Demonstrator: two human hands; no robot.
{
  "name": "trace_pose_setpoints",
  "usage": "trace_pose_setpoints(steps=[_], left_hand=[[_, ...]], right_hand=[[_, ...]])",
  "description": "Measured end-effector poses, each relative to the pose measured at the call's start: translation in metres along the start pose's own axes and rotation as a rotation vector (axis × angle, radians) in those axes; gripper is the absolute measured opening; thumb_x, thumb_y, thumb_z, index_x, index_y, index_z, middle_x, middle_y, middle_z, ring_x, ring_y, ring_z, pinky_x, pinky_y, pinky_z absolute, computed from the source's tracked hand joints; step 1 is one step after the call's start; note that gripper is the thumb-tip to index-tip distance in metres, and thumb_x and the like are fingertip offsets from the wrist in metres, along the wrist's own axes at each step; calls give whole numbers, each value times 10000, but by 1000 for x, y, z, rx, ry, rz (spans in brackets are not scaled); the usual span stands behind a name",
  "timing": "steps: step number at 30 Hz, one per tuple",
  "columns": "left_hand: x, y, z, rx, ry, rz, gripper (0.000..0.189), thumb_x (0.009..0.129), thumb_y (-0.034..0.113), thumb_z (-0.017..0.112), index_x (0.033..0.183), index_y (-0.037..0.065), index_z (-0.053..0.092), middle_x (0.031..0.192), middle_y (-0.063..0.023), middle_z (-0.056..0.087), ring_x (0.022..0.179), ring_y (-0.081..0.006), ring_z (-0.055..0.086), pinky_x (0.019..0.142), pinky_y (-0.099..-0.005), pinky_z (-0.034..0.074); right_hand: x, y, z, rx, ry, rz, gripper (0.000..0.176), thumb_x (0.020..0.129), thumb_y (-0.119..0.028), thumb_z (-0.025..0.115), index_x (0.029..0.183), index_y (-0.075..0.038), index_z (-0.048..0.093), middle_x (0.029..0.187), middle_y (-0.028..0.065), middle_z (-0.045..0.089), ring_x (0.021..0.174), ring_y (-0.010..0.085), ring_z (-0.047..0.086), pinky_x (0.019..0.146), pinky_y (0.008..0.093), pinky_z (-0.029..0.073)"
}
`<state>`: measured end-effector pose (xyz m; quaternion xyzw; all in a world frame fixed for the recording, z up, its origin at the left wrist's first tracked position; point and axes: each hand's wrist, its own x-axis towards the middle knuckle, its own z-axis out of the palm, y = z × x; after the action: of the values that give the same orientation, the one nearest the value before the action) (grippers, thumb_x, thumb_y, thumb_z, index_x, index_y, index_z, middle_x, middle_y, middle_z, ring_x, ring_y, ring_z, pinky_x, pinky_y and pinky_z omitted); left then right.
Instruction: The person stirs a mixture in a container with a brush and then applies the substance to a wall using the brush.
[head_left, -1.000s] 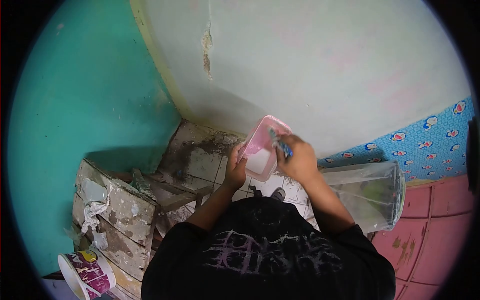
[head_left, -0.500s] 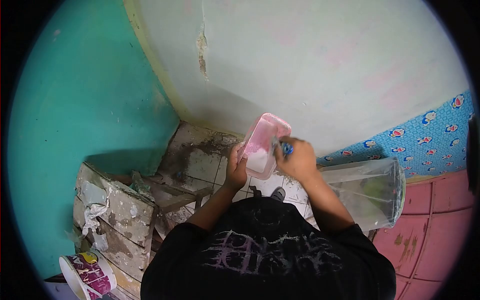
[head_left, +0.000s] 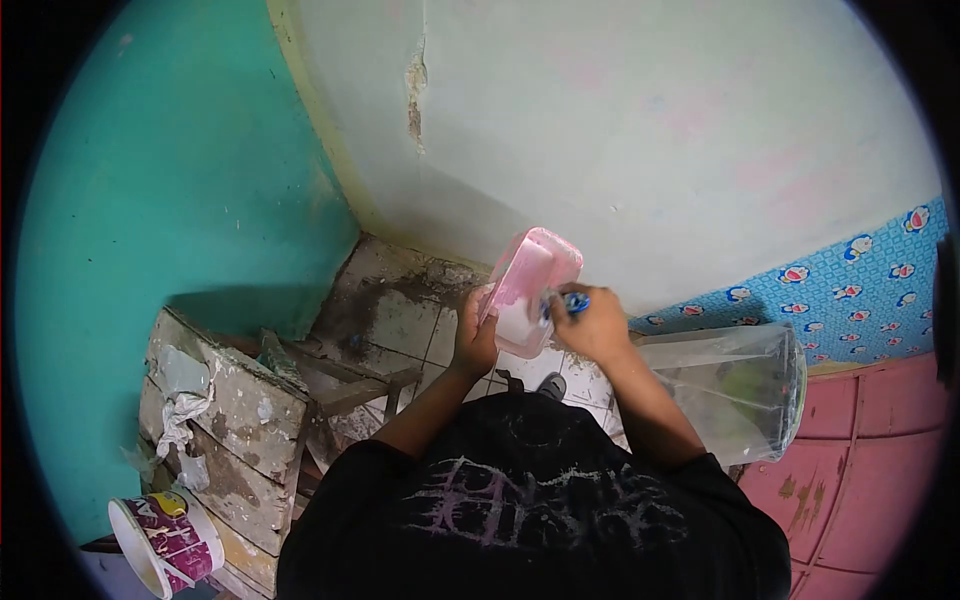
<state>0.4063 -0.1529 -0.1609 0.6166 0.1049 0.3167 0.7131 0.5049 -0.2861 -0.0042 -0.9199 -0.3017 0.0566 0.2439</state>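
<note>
My left hand (head_left: 473, 342) grips the near edge of a pink plastic container (head_left: 528, 280), tilted up so its inside faces right; white paste lies in its lower part. My right hand (head_left: 592, 325) is closed around a small tool with a blue handle (head_left: 574, 299), whose tip reaches into the container at the white paste. Both hands are held in front of my chest, above the tiled floor near the room's corner.
A white wall with a cracked patch (head_left: 415, 85) rises ahead and a teal wall (head_left: 180, 170) stands on the left. A paint-stained wooden stool (head_left: 230, 410) and a paper cup (head_left: 165, 540) sit at lower left. A clear plastic container (head_left: 740, 385) and a pink surface (head_left: 870, 450) are at right.
My right hand has moved the blue-handled tool from the container's upper rim down into the white paste. The container has stayed in my left hand, nearly still.
</note>
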Motion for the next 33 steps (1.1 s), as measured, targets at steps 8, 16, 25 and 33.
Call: trace_pose_setpoints(steps=[8,16,25,33], left_hand=[[-1,-5,2,65,-47,42,349,913,37,474,1260,-5,465,1236,-163,450,1172,-279,448,1027,-374,340],[0,-8,-1,94,-2,57,335,915,37,482,1247,-6,473,1239,-176,449,1180,-296,440,1032,-380,332],[1,-3,3,148,-77,113,337,919,13,457,1255,-11,450,1251,-158,439,1189,-260,440,1044,-364,332],[8,-2,4,142,-58,119,344,932,27,447,1275,-4,434,1249,-150,443,1190,-235,438,1043,-357,333]], right_hand=[[13,-1,4,-168,51,-13,292,785,-276,655,910,-20,717,744,246,651,737,415,651,700,442,538],[5,-1,-1,27,7,38,284,793,-308,623,808,-43,722,724,244,649,713,416,651,715,462,540],[11,0,9,-211,20,26,306,788,-320,611,866,-47,724,788,238,666,728,423,654,736,460,546],[9,-8,-16,-7,64,106,231,796,-239,646,870,-33,723,767,234,665,746,403,661,697,418,538]])
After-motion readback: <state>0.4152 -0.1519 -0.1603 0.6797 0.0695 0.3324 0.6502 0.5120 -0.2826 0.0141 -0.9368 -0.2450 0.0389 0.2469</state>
